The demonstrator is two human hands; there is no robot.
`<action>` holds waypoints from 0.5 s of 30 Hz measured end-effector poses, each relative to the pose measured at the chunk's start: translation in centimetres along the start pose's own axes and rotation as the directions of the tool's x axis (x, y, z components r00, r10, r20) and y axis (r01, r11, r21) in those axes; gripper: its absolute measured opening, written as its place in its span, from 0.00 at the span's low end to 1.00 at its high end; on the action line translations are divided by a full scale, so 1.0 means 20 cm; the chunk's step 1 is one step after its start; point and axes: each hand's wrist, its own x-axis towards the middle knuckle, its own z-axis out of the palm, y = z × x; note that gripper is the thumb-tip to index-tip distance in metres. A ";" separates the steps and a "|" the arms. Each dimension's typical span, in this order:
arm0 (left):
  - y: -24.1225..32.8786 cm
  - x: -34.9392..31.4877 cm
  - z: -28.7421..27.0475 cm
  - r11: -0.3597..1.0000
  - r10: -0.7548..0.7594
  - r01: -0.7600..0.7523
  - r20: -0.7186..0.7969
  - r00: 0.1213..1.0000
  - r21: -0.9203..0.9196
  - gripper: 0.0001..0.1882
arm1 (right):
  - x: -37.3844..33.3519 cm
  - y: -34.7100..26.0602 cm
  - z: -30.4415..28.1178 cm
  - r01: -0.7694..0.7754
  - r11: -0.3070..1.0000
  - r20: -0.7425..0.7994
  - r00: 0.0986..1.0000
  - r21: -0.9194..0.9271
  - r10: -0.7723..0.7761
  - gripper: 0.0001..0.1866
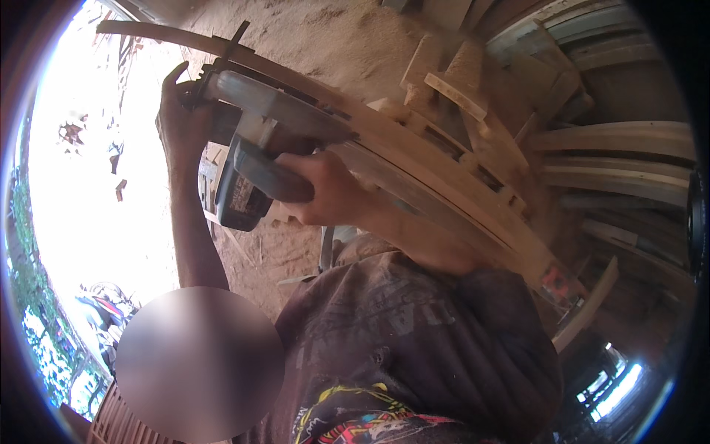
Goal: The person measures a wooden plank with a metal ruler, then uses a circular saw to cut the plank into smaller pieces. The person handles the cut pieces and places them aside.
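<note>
A grey and black circular saw [285, 111] rests over a long wooden board [414, 159] that slants from upper left to lower right. My right hand [322, 189] is wrapped round its dark rear handle. At the saw's front, my left hand [183, 111] grips a dark part beside the base, with one finger sticking up. The bulky motor housing [244, 196] hangs on the side toward me. A thin metal bar [235, 44] crosses the board just ahead of the saw. The blade is hidden from view.
Sawdust [333, 52] covers the ground beyond the board. Loose wood offcuts [458, 96] lie along its far side. Long planks [614, 140] are stacked at the right. Glaring daylight fills the left. Something red [558, 285] sits near the board's lower right end.
</note>
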 end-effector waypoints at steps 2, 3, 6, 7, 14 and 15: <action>0.06 -0.01 -0.02 0.997 0.075 -0.075 0.000 0.997 -0.018 0.41 | -0.01 -0.09 -0.08 0.033 0.999 -0.014 0.999 0.019 -0.033 0.23; 0.08 -0.05 -0.02 0.996 0.077 -0.077 0.013 0.997 -0.044 0.41 | -0.05 -0.14 -0.12 0.057 0.998 -0.021 0.998 0.030 -0.056 0.22; 0.19 -0.10 0.01 0.985 0.085 -0.070 0.093 0.992 -0.160 0.42 | -0.14 -0.28 -0.27 0.031 0.999 -0.052 0.998 0.023 -0.029 0.18; 0.27 -0.15 0.05 0.978 0.080 -0.051 0.139 0.987 -0.202 0.43 | -0.19 -0.32 -0.33 0.010 1.000 -0.063 0.998 0.020 -0.009 0.17; 0.41 -0.42 0.29 0.836 0.221 0.009 0.351 0.910 -0.549 0.39 | -0.66 -0.50 -0.83 -0.226 0.972 -0.220 0.954 -0.069 0.206 0.14; 0.35 -0.43 0.36 0.829 0.239 -0.019 0.324 0.915 -0.559 0.37 | -0.76 -0.50 -0.89 -0.267 0.957 -0.262 0.937 -0.114 0.231 0.14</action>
